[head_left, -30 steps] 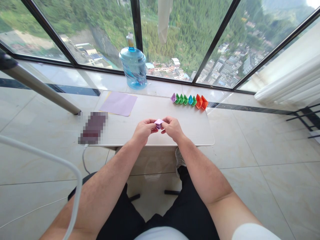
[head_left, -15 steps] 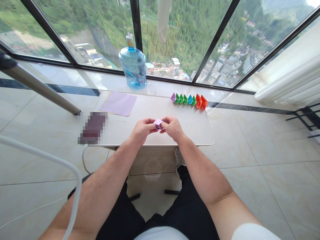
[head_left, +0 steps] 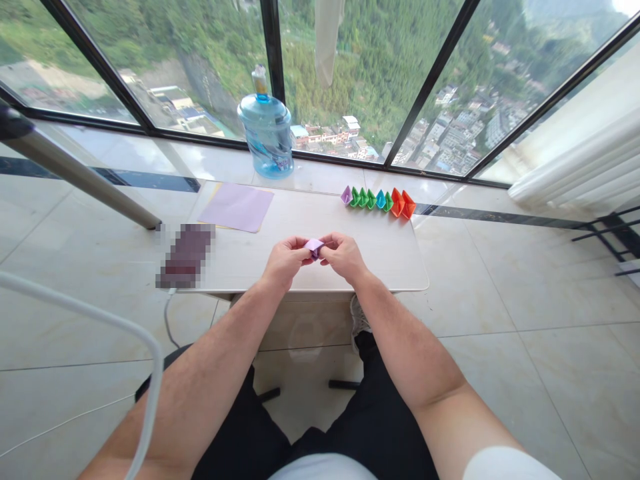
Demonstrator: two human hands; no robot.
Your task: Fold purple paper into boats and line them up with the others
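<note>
Both my hands meet over the near half of a small white table [head_left: 380, 263]. My left hand [head_left: 283, 261] and my right hand [head_left: 344, 255] pinch a small folded purple paper piece [head_left: 315, 247] between their fingertips, just above the tabletop. Most of the paper is hidden by my fingers. A flat stack of purple paper sheets [head_left: 237, 207] lies at the table's far left. Along the far right edge stands a row of several folded paper boats [head_left: 379, 199], purple, green, blue and orange.
A blue water jug [head_left: 267, 133] stands on the sill behind the table, by the window. A blurred dark object [head_left: 186, 256] lies on the table's left end. A white cable [head_left: 125, 333] curves at the left. A metal pole [head_left: 75, 172] slants across the upper left.
My fingers have shifted slightly on the purple paper piece, and it now sits a little lower and more covered between my fingertips. Nothing else has moved.
</note>
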